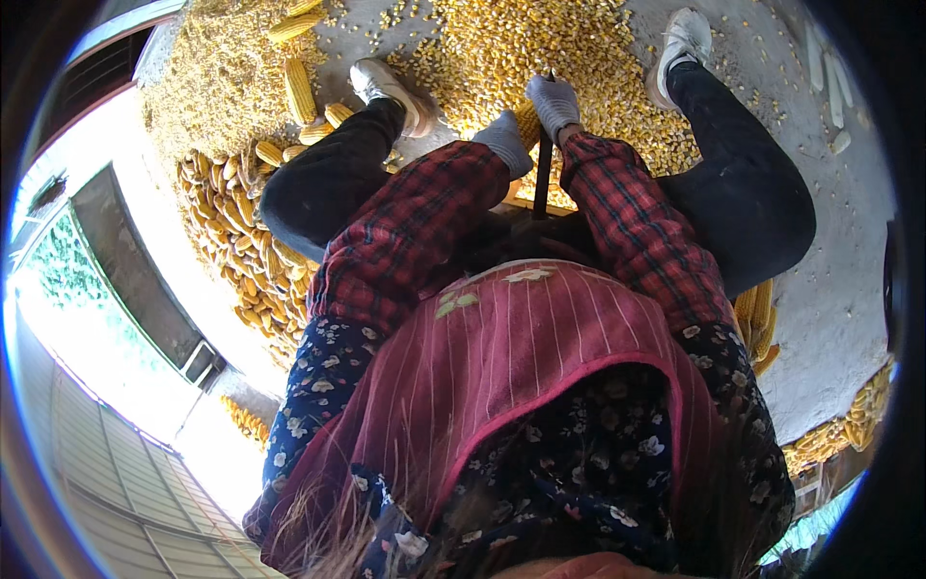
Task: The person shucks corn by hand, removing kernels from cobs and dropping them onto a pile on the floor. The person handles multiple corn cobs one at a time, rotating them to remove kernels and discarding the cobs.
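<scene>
A yellow corn cob (529, 126) lies slanted against a dark narrow bar (542, 174). My left hand (504, 141), in a pale knitted glove, grips the near end of this cob. Also gloved, my right hand (553, 105) is closed over the cob's far end where it meets the bar; the bar's tip pokes out beyond the knuckles. How the fingers wrap underneath is hidden. Below the hands, a light wooden edge (542, 209) shows around the bar's base. Loose corn kernels (535, 36) are heaped under and beyond both hands.
Whole cobs (246, 239) are piled at the left, beside a spread of finer yellow grain or chaff (224, 79). Single cobs (299, 90) lie near my left shoe (391, 94). Several more cobs (756, 318) sit by my right thigh. Pale stripped cobs (832, 87) lie at the far right.
</scene>
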Tool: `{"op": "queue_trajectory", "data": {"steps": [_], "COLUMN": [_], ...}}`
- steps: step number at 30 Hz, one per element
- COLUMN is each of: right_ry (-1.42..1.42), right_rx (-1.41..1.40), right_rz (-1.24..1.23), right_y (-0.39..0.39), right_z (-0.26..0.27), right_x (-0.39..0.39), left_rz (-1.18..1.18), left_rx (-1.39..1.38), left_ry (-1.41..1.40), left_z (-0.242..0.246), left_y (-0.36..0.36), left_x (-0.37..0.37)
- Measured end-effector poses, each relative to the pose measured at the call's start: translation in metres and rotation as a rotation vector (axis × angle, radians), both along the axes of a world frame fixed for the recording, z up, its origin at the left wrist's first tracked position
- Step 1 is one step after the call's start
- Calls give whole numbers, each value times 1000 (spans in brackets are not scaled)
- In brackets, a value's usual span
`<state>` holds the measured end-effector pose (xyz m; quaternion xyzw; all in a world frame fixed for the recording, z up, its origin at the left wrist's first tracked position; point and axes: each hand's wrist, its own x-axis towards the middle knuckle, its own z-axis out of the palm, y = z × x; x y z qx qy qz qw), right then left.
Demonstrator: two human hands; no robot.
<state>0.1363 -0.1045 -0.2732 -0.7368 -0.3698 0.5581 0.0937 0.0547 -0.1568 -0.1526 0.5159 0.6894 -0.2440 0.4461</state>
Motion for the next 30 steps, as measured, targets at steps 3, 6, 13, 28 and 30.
{"op": "queue_trajectory", "data": {"steps": [3, 6, 13, 28, 30], "right_ry": [172, 258, 424, 490, 494], "right_rx": [9, -110, -8, -162, -147], "right_rz": [-89, -113, -246, -160, -260], "right_y": [-2, -1, -6, -2, -2], "right_z": [-7, 7, 20, 26, -13], "right_x": [1, 1, 5, 5, 3], "left_rz": [12, 59, 492, 638, 286], "left_rx": [-77, -97, -161, -1, 37], "left_ry": [12, 15, -392, -299, -77], "left_z": [10, 15, 36, 17, -3], "left_y": [3, -1, -23, -18, -12], "left_x": [5, 0, -25, -18, -7]}}
